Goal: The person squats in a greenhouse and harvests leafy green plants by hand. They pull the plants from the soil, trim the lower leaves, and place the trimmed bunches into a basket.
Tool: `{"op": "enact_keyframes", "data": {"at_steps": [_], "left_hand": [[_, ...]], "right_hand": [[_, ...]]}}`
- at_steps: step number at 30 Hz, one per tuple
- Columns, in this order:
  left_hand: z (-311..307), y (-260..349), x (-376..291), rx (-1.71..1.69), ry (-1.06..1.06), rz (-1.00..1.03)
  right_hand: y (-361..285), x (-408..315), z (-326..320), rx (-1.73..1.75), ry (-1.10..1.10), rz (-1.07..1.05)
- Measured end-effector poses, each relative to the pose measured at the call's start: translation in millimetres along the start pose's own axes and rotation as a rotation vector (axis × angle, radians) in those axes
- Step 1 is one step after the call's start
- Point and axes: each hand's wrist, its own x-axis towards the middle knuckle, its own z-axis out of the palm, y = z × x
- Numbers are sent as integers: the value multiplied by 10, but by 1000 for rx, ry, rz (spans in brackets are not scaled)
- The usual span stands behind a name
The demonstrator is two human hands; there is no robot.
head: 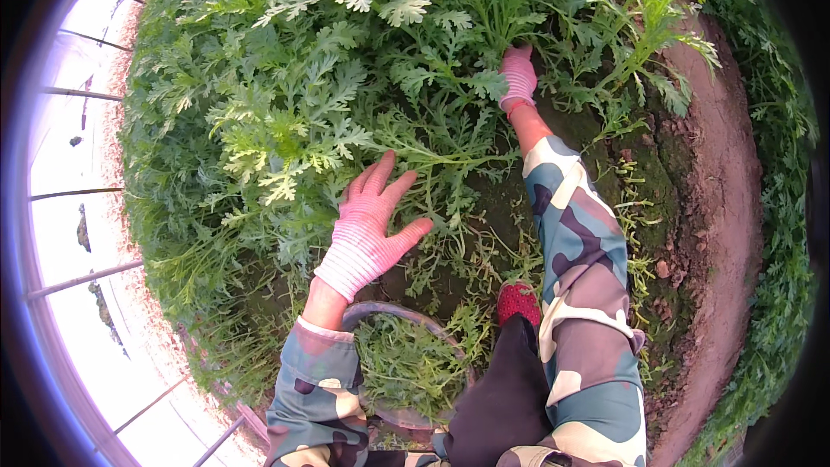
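My left hand (369, 227), in a pink-and-white knit glove, hovers palm down with its fingers apart. It holds nothing and lies next to the leaves of the leafy green plants (311, 84), which have deeply lobed leaves like garland chrysanthemum. Farther out, my right hand (519, 71) reaches among the stems at the base of an upright clump (502, 6). Leaves cover its fingers, so any hold they have is hidden. Below my left wrist, a round tub (376, 306) contains a heap of picked greens (408, 360).
Cut stubs (632, 207) line the soil right of my right forearm. Beyond them runs a bare dirt path (723, 220), with more plants (778, 162) on its far side. My red shoe (519, 301) is beside the tub. Poles and bright plastic sheeting (78, 162) bound the left.
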Motion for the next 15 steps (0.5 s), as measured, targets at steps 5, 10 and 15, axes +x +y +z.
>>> {"op": "enact_keyframes", "data": {"at_steps": [5, 10, 15], "left_hand": [[28, 62, -49, -50, 27, 34], [105, 130, -154, -84, 53, 31], [265, 214, -182, -75, -5, 51]], "right_hand": [[460, 74, -35, -376, -223, -287], [1408, -266, -764, -22, -73, -430], [1490, 33, -1364, 482, 173, -130]]}}
